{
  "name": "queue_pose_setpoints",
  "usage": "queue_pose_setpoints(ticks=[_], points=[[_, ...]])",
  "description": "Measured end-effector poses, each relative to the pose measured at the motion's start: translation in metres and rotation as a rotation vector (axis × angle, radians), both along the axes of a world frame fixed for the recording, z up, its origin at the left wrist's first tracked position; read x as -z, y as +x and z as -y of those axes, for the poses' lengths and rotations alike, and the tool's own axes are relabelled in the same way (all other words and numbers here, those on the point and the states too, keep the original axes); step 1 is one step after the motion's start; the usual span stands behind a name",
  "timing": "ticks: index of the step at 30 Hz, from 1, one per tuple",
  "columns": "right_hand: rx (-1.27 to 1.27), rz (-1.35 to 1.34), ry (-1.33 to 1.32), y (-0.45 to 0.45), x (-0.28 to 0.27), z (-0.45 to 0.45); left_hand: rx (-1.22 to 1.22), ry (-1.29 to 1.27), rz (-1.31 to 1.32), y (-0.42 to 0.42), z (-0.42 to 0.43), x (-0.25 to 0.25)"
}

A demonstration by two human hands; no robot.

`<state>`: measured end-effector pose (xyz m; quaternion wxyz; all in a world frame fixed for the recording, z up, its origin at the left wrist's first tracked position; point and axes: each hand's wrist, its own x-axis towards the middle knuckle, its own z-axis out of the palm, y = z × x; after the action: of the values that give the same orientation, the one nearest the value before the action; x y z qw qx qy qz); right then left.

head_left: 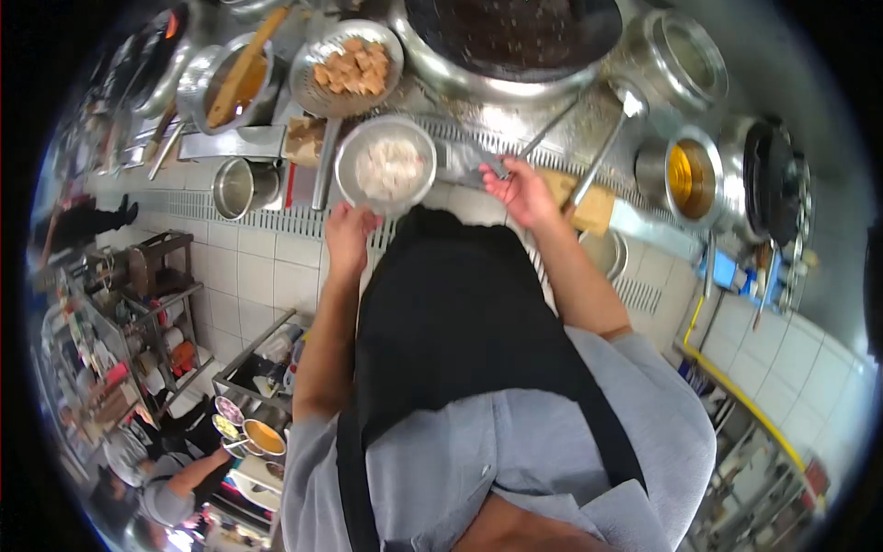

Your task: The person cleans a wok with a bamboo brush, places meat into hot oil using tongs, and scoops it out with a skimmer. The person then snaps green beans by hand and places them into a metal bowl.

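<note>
My left hand [352,235] is closed on the near rim of a round metal bowl [342,173], thumb and fingers pinching its edge. Pale, whitish food pieces [390,167] lie in the bowl. To the right of it, my right hand [521,191] is palm up with loosely curled fingers apart, beside a grey, flat piece [476,162] whose kind I cannot make out. The end of a thin metal rod [552,127] comes close to that hand. Beyond the bowl, a perforated strainer [307,90] holds brown chunks [355,66].
A large dark wok [515,32] stands at the back. A pot with a wooden spatula [241,78] is left; a long-handled ladle [602,152] and a pot of orange liquid [653,175] are right. Behind at lower left, another person [170,501] stands near bowls of food.
</note>
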<state>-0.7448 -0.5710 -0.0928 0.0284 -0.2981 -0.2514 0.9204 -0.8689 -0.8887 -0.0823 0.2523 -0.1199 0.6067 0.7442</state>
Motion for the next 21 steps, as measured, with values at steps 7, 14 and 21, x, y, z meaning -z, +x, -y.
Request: queue_pose_setpoints(ticks=[7,14,21], points=[[0.055,0.009,0.240,0.076,-0.089,0.013,0.272,0.009,0.138,-0.072,-0.008,0.026],[0.218,0.086,0.407,0.117,-0.147,0.088,0.403,0.096,0.227,-0.086,0.001,0.033],[0.195,0.048,0.597,0.100,-0.181,0.131,0.353,0.155,0.156,-0.085,-0.003,0.051]])
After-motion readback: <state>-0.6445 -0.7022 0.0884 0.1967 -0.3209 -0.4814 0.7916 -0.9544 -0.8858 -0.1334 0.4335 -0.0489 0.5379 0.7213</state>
